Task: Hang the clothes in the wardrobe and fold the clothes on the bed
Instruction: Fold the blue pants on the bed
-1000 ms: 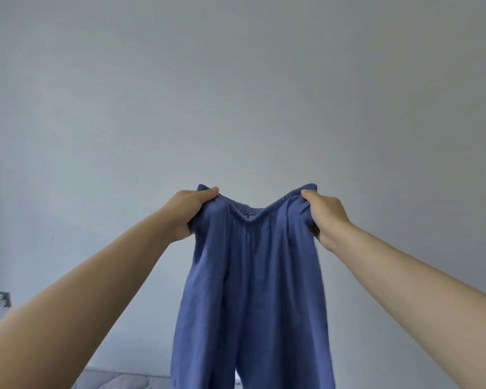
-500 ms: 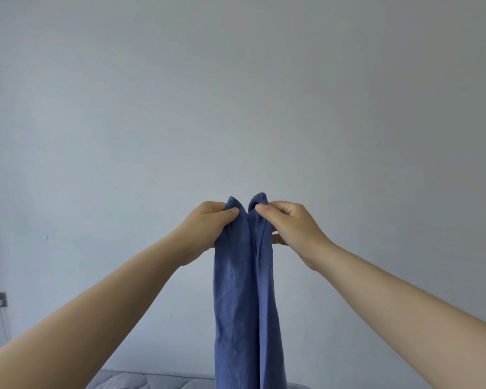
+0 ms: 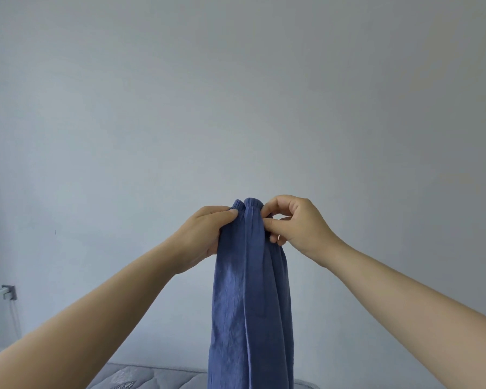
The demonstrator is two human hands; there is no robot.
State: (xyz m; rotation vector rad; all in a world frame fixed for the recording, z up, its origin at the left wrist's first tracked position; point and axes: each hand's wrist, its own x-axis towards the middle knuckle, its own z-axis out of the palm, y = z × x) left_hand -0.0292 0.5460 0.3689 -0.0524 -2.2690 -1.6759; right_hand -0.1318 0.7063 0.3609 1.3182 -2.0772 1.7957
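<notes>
A pair of blue trousers hangs straight down in front of me, folded lengthwise so both halves of the elastic waistband meet at the top. My left hand grips the waistband's left side, thumb on the front of the cloth. My right hand pinches the right edge of the waistband between thumb and fingertips. The trouser legs run out of view at the bottom.
A plain pale wall fills most of the view. A grey quilted mattress shows along the bottom edge. A wall socket with a plug and cable sits low at the left.
The trousers were held spread wide by the waistband; my hands came together, folding them in half lengthwise. My right hand has since shifted to a fingertip pinch.
</notes>
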